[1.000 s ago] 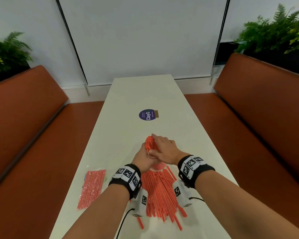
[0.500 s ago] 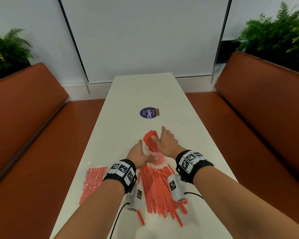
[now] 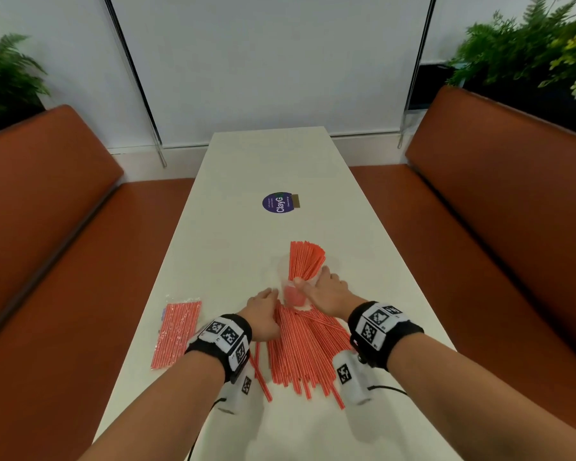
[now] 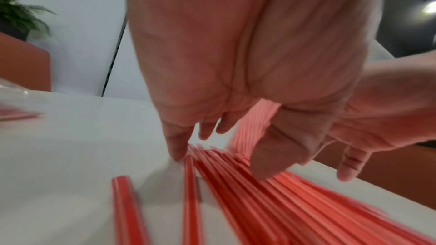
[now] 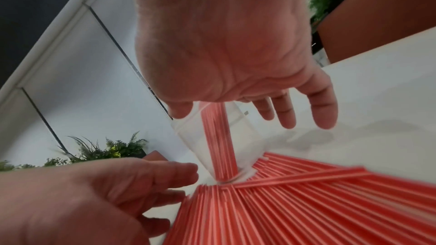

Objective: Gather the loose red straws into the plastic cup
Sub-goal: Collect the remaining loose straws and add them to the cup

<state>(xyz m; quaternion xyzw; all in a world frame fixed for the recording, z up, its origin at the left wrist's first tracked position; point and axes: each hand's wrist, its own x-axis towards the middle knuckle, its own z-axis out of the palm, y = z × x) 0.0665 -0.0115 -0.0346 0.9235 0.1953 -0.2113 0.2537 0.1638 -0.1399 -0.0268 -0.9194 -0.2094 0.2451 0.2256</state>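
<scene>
A clear plastic cup (image 3: 293, 296) (image 5: 188, 137) stands on the white table (image 3: 246, 194), holding a bundle of red straws (image 3: 305, 261) (image 5: 219, 137) that leans away from me. My right hand (image 3: 323, 284) (image 5: 235, 103) hovers over the cup's right side with straight, spread fingers; its thumb (image 5: 179, 109) is at the rim. A fan of loose red straws (image 3: 306, 347) (image 4: 259, 202) (image 5: 283, 211) lies just in front of the cup. My left hand (image 3: 268, 301) (image 4: 224, 146) hangs over the far left end of that pile, fingers relaxed, fingertips touching table and straw ends, holding nothing.
A sealed packet of red straws (image 3: 177, 331) lies near the table's left edge. One stray straw (image 3: 261, 377) lies left of the pile. A round purple sticker (image 3: 278, 202) marks the table's middle. Orange benches (image 3: 496, 211) flank both sides.
Both hands have let go of the bundle in the cup. The left hand has dropped back to the loose pile; the right hand has opened and slid down beside the cup.
</scene>
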